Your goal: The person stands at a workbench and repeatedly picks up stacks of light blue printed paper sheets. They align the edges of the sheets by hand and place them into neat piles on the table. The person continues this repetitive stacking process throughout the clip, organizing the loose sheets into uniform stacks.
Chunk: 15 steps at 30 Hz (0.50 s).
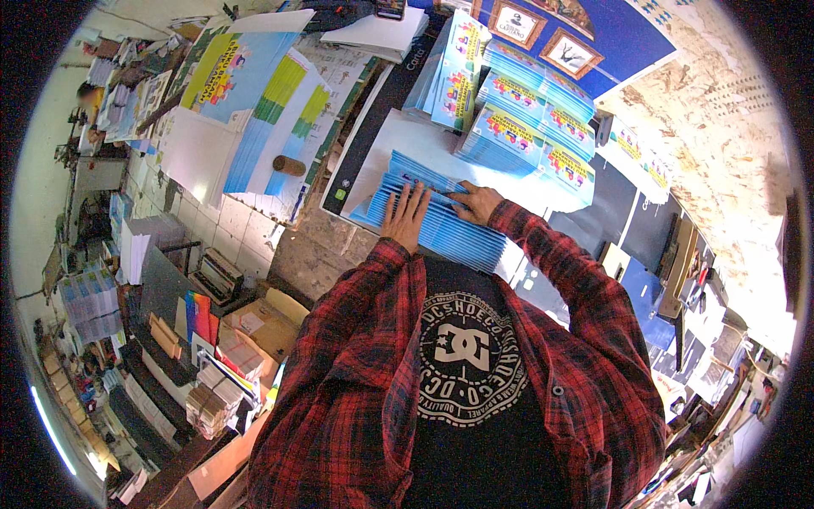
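A fanned row of light-blue folded booklets lies on the table close to my body, their edges overlapping like steps. My left hand rests flat on the left part of the row with its fingers spread. Further right, my right hand reaches in from the side; its fingers are a little bent and apart, the tips touching the booklets' upper side. Neither hand is closed around a booklet. Beneath the row, a pale sheet covers part of the dark table top.
Beyond my hands stand neat stacks of blue and yellow printed booklets and a taller leaning pile. At left, printed sheets carry a brown cylinder. An open cardboard box sits lower left. A phone lies at the far edge.
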{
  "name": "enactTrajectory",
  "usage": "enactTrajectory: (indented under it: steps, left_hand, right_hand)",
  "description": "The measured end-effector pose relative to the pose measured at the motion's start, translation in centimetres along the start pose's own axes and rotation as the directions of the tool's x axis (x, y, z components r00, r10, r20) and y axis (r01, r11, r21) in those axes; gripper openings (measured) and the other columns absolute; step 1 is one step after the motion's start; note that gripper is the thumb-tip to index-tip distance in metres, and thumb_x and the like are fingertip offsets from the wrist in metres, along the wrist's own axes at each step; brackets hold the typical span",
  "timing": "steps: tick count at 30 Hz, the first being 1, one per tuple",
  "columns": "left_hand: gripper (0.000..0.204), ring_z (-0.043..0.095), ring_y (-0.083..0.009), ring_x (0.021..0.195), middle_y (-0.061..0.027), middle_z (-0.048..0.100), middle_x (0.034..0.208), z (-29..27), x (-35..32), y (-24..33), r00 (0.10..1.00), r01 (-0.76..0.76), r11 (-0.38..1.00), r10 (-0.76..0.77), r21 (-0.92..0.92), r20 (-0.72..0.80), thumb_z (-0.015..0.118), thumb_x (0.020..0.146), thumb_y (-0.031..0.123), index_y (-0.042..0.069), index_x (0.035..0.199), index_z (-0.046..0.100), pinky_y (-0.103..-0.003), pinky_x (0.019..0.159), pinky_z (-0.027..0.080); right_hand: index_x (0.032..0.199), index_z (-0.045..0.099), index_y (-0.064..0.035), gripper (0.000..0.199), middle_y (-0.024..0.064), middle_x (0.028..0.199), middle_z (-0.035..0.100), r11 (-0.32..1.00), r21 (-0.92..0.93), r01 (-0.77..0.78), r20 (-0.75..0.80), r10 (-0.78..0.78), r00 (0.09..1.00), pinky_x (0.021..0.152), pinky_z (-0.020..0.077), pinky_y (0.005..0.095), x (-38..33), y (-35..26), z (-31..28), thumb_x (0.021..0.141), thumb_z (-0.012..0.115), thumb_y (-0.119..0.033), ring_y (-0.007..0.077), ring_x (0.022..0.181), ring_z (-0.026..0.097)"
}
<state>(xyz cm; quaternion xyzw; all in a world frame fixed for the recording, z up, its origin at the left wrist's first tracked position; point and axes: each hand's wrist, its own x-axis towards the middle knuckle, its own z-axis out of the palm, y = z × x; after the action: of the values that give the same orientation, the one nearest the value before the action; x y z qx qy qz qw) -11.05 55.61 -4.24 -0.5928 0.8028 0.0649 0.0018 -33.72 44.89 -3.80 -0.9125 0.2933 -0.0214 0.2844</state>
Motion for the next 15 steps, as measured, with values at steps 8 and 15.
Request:
enactTrajectory:
  steps: [8,15]
  left_hand:
    - [0.074,0.026,-0.0323,0.138,-0.0091,0.034,0.145,1.9,-0.4,-1.2,0.972,-0.114,0.979,0.075,-0.168,-0.223,0.056,0.078,-0.001,0.013,0.145,0.03,-0.054,0.113,0.017]
    - [0.067,0.033,-0.0284,0.135,-0.0052,0.041,0.141,2.3,-0.5,-1.4,0.94,-0.158,0.987,0.136,-0.044,-0.312,0.058,0.073,0.009,0.011,0.138,0.042,-0.052,0.113,0.019]
  right_hand:
    - [0.118,0.06,-0.0147,0.034,0.0201,0.116,0.055,0.995,0.063,-0.075,-0.007,0.075,0.997,0.074,0.054,0.0492,0.2,0.1,0.0,0.091,0.051,-0.034,0.0401,0.08,0.064]
    - [0.124,0.057,-0.014,0.038,0.0204,0.116,0.054,0.996,0.04,-0.084,0.0,0.084,0.996,0.075,0.0544,0.0469,0.0,0.5,0.4,0.092,0.049,-0.034,0.0391,0.083,0.064]
